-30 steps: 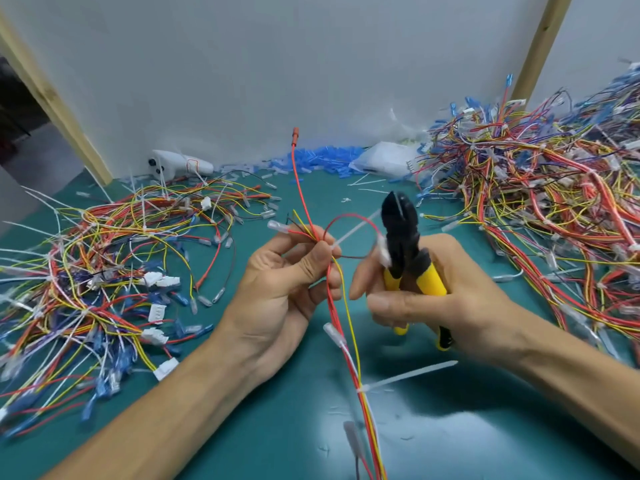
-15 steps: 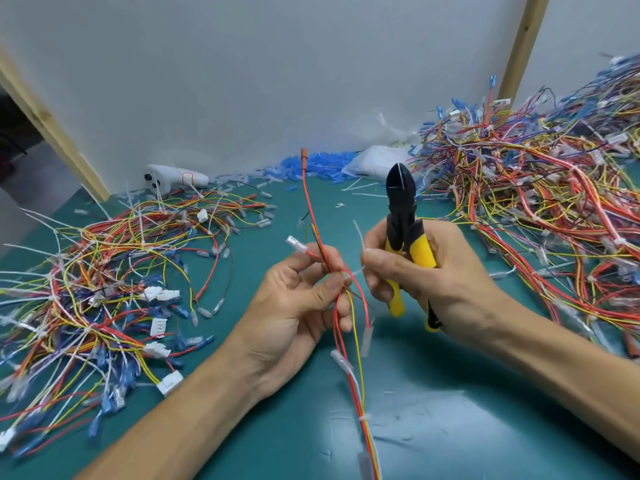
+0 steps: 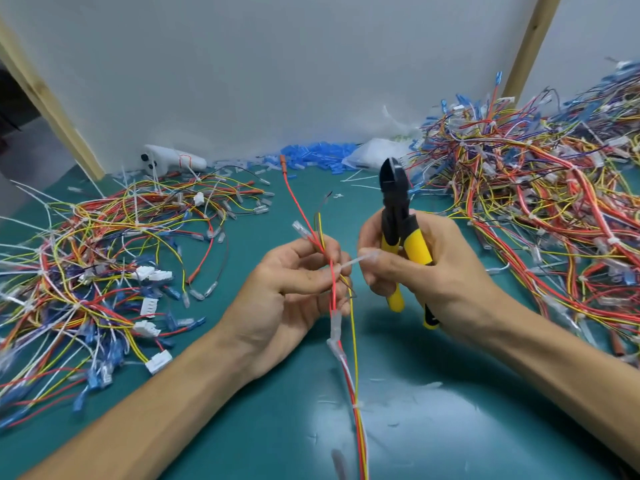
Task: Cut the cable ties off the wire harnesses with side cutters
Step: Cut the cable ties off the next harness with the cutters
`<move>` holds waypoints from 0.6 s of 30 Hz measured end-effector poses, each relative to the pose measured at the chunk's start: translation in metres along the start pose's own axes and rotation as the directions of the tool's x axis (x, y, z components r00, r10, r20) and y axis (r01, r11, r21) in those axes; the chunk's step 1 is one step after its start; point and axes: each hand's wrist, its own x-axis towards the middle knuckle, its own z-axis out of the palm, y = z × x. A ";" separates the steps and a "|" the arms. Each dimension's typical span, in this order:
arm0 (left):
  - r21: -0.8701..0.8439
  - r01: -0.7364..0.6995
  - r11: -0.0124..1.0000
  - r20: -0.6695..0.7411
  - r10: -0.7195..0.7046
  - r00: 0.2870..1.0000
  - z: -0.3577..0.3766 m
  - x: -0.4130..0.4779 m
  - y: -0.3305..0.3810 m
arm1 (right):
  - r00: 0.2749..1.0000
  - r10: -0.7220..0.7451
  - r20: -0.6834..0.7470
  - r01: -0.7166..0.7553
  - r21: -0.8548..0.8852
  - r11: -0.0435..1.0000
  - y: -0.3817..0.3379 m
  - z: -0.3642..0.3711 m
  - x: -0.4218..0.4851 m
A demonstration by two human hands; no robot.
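Note:
My left hand pinches a thin wire harness of red and yellow wires, which runs up past the fingers and hangs down toward the lower edge. My right hand grips the side cutters, yellow handles in the palm and black jaws pointing up. Thumb and forefinger of that hand also pinch a white cable tie that reaches across to the harness at my left fingers. Another white tie sits round the harness lower down.
A loose pile of harnesses covers the green mat on the left, and a bigger tangled heap fills the right. Blue connectors, a white plastic bag and a white device lie along the white back wall.
The cutters' jaws lifted off the harness loop and now point up. The red loop has opened out straight. My right fingers have taken hold of the white tie at the harness.

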 end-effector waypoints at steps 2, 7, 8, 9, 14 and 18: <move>0.035 0.009 0.999 -0.029 -0.008 1.000 0.000 0.001 -0.002 | 0.997 -0.008 0.079 0.009 -0.015 1.000 -0.003 0.002 -0.001; 0.072 0.032 0.997 -0.050 -0.029 0.998 -0.001 0.002 -0.002 | 0.998 0.022 0.060 -0.021 -0.018 1.000 -0.001 0.006 0.000; 0.050 0.035 0.998 -0.057 -0.032 0.998 -0.001 0.002 0.000 | 0.999 0.028 0.016 -0.028 0.004 1.000 -0.002 0.006 0.000; 0.032 0.029 0.999 -0.060 -0.027 0.998 -0.002 0.002 0.000 | 0.999 0.029 -0.015 -0.029 0.017 0.999 -0.002 0.005 0.001; 0.033 -0.011 0.999 -0.032 0.012 0.999 -0.003 0.002 -0.003 | 1.000 0.023 -0.021 -0.023 0.007 1.000 -0.001 0.005 0.003; 0.064 0.005 0.998 0.025 -0.007 1.000 -0.006 0.003 -0.006 | 0.999 0.021 -0.047 -0.025 -0.090 0.996 0.004 0.003 0.003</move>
